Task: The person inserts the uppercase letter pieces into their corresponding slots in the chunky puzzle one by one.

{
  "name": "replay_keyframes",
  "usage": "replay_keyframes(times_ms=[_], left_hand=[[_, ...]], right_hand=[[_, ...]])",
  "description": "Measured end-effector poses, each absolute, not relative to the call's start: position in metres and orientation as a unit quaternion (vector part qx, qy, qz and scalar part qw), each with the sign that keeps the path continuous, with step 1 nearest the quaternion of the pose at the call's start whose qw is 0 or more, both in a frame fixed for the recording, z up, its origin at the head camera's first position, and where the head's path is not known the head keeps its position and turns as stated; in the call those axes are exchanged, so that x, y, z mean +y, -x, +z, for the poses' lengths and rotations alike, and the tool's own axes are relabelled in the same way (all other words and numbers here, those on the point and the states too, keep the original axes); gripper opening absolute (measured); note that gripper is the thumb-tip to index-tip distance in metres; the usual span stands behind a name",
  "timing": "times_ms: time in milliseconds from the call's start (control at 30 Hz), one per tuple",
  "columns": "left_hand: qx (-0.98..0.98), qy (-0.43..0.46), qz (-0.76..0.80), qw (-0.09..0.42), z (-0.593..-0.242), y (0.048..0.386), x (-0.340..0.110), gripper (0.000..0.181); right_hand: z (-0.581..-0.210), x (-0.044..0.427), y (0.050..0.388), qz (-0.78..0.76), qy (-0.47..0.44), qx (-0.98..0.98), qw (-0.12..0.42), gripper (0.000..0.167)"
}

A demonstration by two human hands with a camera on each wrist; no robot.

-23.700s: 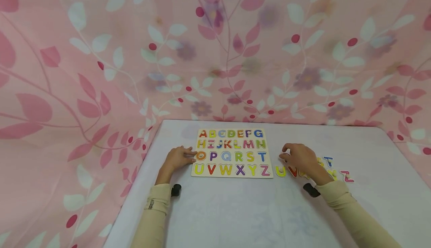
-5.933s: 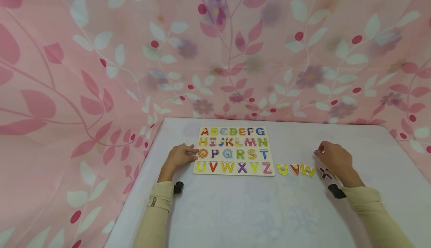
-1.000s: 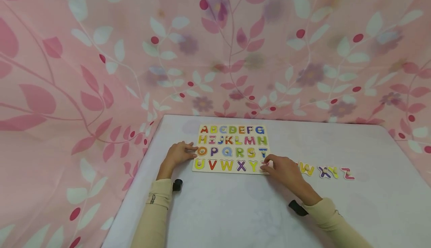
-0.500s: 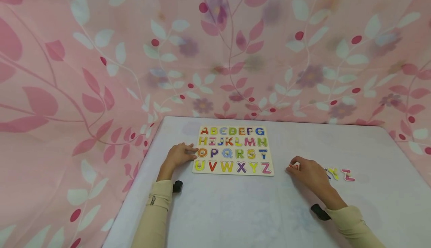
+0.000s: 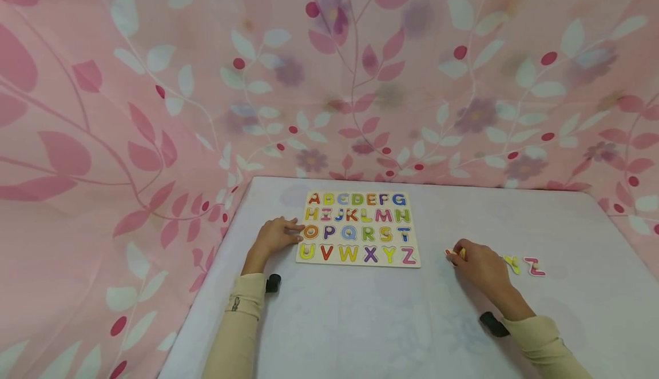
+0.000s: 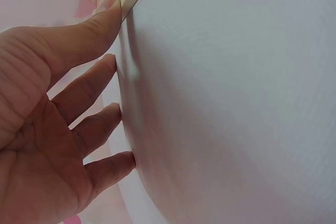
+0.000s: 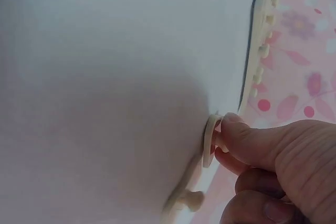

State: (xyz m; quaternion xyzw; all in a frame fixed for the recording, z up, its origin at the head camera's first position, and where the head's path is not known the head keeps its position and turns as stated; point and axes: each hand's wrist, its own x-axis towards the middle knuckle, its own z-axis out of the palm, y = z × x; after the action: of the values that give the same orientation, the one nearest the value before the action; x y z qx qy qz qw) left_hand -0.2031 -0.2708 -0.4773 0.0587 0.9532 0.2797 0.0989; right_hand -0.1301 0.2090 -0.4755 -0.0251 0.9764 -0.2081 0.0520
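A wooden alphabet puzzle board (image 5: 340, 264) lies on the table, knobbed letters filling its upper rows and a U piece (image 5: 306, 252) in its bottom row. My left hand (image 5: 273, 237) rests at the board's left edge; in the left wrist view its thumb (image 6: 97, 30) touches the board edge and its fingers are spread. Right of the board, my right hand (image 5: 481, 267) pinches the knob of a red V piece (image 5: 449, 253), seen tilted on edge in the right wrist view (image 7: 209, 142). The hand hides most of the V and the pieces beneath it.
A yellow Y piece (image 5: 512, 263) and a pink Z piece (image 5: 535, 266) lie right of my right hand. In the right wrist view another knobbed piece (image 7: 190, 200) lies near the held one. A pink floral curtain (image 5: 329, 82) hangs behind the white-covered table (image 5: 360, 322).
Since 5.9 s ago, the U piece has gone from the table into the board. My right hand has moved right from the board's corner and now pinches the V. The left hand stays put.
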Motion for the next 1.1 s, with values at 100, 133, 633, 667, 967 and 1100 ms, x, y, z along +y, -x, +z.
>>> replay_keyframes(times_ms=[100, 133, 633, 667, 967, 1100], left_hand=[[0.952, -0.059, 0.285, 0.1, -0.478, 0.202, -0.271, 0.036], [0.951, -0.059, 0.286, 0.098, -0.477, 0.203, -0.271, 0.036], [0.951, -0.056, 0.288, 0.102, -0.478, 0.203, -0.27, 0.037], [0.951, -0.056, 0.288, 0.102, -0.479, 0.203, -0.27, 0.038], [0.953, -0.053, 0.281, 0.101, -0.477, 0.203, -0.27, 0.037], [0.954, -0.054, 0.277, 0.101, -0.477, 0.202, -0.27, 0.037]], right_hand=[[-0.47, 0.202, 0.132, -0.201, 0.033, 0.978, 0.052, 0.02], [-0.468, 0.198, 0.133, -0.199, 0.036, 0.978, 0.053, 0.02], [-0.463, 0.081, 0.153, -0.228, 0.107, 0.966, 0.056, 0.02], [-0.464, 0.073, 0.155, -0.228, 0.113, 0.966, 0.054, 0.021], [-0.47, 0.008, 0.166, -0.236, 0.184, 0.953, 0.042, 0.022], [-0.474, -0.013, 0.169, -0.241, 0.217, 0.945, 0.048, 0.021]])
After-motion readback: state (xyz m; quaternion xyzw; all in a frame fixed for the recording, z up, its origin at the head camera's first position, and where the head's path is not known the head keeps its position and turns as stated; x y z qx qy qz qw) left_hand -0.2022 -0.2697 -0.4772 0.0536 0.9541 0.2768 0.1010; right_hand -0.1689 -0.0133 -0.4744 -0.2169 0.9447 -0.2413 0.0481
